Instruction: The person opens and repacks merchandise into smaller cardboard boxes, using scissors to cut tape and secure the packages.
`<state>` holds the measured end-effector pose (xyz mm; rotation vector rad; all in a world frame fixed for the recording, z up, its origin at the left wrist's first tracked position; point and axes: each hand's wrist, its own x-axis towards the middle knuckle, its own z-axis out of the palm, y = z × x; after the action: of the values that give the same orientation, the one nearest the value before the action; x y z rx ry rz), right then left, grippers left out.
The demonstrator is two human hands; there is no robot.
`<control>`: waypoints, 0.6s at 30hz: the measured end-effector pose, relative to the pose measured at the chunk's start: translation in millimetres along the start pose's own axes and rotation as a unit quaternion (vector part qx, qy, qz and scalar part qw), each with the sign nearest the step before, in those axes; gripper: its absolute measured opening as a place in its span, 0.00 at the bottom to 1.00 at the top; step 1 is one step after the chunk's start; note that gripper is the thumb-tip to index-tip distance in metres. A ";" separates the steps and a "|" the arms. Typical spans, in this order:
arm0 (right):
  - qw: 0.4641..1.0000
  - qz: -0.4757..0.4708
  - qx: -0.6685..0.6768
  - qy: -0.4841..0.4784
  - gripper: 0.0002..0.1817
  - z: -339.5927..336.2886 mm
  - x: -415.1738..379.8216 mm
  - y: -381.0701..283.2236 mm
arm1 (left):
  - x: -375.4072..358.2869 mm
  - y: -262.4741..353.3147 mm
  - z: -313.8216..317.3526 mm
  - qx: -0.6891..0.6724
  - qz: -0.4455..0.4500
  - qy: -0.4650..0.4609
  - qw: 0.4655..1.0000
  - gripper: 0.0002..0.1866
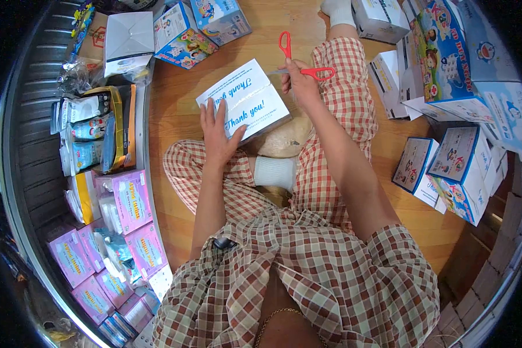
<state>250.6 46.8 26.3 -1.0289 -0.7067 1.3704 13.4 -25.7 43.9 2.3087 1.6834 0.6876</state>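
Observation:
A white box (pixel 246 98) printed with blue "Thank you!" lettering sits in front of my crossed legs, tilted toward the left. My left hand (pixel 219 133) rests on its near left part, fingers spread on the top. Just right of the box, my right hand (pixel 298 81) is closed around red-handled scissors (pixel 318 73). The scissors are open, one handle pointing up and the other to the right, with a blade reaching toward the box's edge.
Blue and white boxes (pixel 182 35) stand at the top, with more boxes (pixel 455 162) on the right. Pink packs (pixel 130 200) and bagged items (pixel 87 130) line the left side by a metal shutter (pixel 32 133). Wooden floor (pixel 177 101) shows between.

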 end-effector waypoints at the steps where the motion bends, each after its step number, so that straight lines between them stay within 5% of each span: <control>1: 1.000 -0.001 -0.009 -0.006 0.19 -1.1 0.0 -1.0 | -0.2 2.1 -0.4 0.001 -0.001 0.001 1.000 0.40; 18: 0.997 0.030 -0.068 -0.017 0.16 -21.8 -24.1 -5.8 | 1.2 14.8 -3.6 0.005 -0.049 0.013 0.999 0.34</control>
<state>269.8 19.9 26.1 -1.1444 -0.8098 1.4086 24.4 -29.8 53.6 2.2148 1.8018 0.6927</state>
